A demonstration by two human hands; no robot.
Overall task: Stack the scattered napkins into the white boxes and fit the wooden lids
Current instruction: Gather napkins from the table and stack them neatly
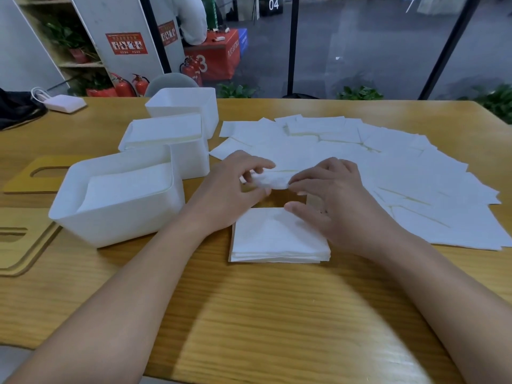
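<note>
Both hands hold one crumpled white napkin [270,180] above the table: my left hand [235,189] pinches its left end, my right hand [332,200] pinches its right end. Under them lies a squared stack of napkins [271,239]. Many loose napkins [388,167] spread in a fan across the right half of the table. Three white boxes stand at the left: the near box [110,217] and the middle box [191,159] hold napkins, the far box [205,106] looks empty. Wooden lids [19,176] with slots lie flat at the far left, another lid [16,253] nearer me.
The wooden table [249,314] reaches the lower edge of the view. At its far left corner lie a white charger with cable [65,103] and a dark bag [16,112]. Behind the table stand fire extinguishers, plants and a seated person.
</note>
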